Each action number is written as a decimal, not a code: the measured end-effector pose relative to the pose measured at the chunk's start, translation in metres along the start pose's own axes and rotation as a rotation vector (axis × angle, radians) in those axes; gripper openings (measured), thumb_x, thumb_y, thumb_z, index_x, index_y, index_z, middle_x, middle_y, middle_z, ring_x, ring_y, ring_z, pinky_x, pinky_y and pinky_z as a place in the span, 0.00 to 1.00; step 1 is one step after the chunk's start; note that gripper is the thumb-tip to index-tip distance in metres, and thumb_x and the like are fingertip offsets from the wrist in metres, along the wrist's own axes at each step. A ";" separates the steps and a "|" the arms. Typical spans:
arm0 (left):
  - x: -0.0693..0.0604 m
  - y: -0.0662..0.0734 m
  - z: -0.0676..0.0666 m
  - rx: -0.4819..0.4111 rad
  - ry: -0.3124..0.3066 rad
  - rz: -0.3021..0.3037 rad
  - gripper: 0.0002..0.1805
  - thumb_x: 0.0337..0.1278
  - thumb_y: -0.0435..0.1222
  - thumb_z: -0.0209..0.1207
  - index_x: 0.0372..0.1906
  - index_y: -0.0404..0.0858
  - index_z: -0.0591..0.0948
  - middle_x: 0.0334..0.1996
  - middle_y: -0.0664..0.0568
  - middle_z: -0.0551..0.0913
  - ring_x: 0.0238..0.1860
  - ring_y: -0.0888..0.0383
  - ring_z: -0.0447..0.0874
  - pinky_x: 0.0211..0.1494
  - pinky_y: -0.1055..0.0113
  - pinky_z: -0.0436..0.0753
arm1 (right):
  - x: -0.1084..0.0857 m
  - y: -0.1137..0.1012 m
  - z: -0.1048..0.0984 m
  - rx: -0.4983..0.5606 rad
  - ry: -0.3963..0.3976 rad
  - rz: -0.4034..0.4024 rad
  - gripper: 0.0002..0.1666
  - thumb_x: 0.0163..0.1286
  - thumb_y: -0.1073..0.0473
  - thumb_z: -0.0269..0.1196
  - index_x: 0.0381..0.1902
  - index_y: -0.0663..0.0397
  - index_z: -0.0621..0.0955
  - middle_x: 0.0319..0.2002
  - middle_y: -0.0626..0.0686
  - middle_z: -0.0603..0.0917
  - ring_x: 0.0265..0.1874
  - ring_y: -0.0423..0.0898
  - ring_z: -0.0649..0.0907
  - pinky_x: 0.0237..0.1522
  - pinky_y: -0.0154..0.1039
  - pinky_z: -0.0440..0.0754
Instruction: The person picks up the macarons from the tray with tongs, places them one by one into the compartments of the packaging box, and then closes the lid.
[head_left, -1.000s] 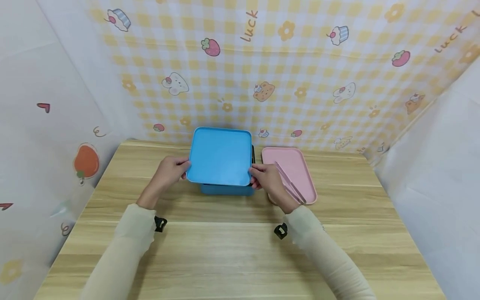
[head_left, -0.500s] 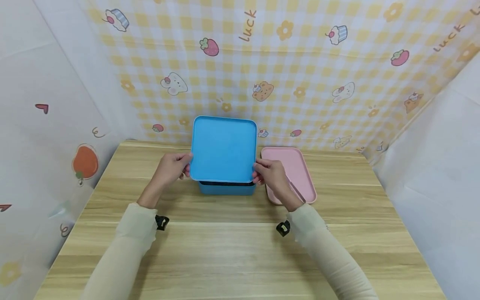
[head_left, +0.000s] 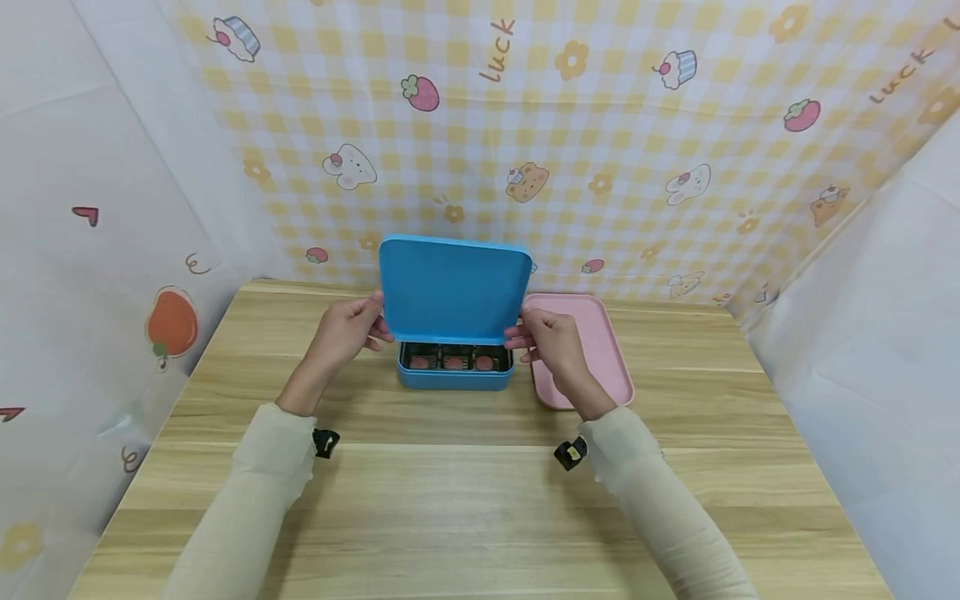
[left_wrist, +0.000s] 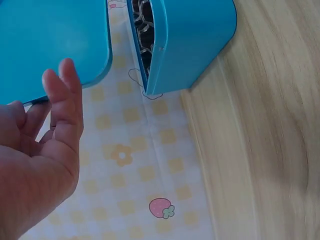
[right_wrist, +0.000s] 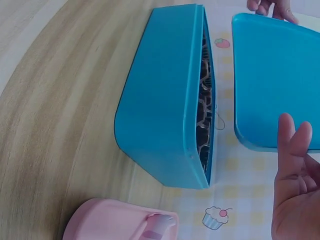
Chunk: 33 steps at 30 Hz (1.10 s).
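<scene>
Between both hands a blue lid [head_left: 453,287] is held tilted up, its near edge lower, above a blue box [head_left: 455,381]. The left hand [head_left: 342,335] pinches the lid's left side, and the right hand [head_left: 553,337] pinches its right side. In each wrist view some fingers extend across the lid. Below the lid the box's front part shows, with dark compartments holding round reddish-brown pieces [head_left: 453,363]; the back part is hidden. Both wrist views show the lid apart from the box, whose rim reveals a clear divided insert.
A pink tray [head_left: 606,354] lies right of the box, partly behind the right hand; a pale object [right_wrist: 159,226] rests on it. The wooden table [head_left: 450,500] meets a checkered cloth [head_left: 465,125] behind the box.
The lid has risen off the box and tipped up from nearly flat, uncovering the front compartments. Both hands moved slightly up with it, and the tongs on the pink tray became hidden.
</scene>
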<state>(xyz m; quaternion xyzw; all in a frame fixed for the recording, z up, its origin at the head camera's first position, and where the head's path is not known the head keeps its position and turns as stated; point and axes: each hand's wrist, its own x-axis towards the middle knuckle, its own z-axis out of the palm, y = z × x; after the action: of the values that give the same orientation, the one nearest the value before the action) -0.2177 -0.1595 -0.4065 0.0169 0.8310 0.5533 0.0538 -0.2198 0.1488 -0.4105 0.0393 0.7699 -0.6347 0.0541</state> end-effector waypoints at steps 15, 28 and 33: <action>0.003 -0.003 -0.001 -0.104 -0.100 0.084 0.38 0.79 0.52 0.33 0.48 0.19 0.78 0.52 0.28 0.77 0.53 0.40 0.81 0.46 0.64 0.87 | 0.001 0.005 -0.013 0.058 -0.210 -0.025 0.37 0.78 0.39 0.44 0.64 0.64 0.76 0.59 0.65 0.81 0.52 0.52 0.86 0.28 0.33 0.85; 0.007 0.003 0.013 0.036 -0.042 0.103 0.37 0.79 0.54 0.30 0.73 0.29 0.64 0.71 0.33 0.61 0.72 0.40 0.57 0.75 0.45 0.57 | 0.003 -0.002 -0.004 0.028 -0.223 -0.049 0.32 0.76 0.57 0.57 0.74 0.59 0.64 0.66 0.61 0.75 0.41 0.40 0.84 0.35 0.33 0.86; 0.006 0.002 0.014 0.057 -0.054 0.088 0.35 0.80 0.52 0.30 0.75 0.31 0.59 0.68 0.30 0.60 0.69 0.38 0.58 0.72 0.42 0.60 | 0.004 -0.002 -0.005 -0.031 -0.259 -0.062 0.35 0.75 0.60 0.58 0.76 0.59 0.60 0.69 0.61 0.72 0.45 0.42 0.85 0.36 0.33 0.86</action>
<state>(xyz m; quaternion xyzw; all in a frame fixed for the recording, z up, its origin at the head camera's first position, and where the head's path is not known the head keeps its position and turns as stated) -0.2227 -0.1452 -0.4105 0.0701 0.8431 0.5307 0.0513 -0.2244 0.1529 -0.4085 -0.0675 0.7669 -0.6240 0.1340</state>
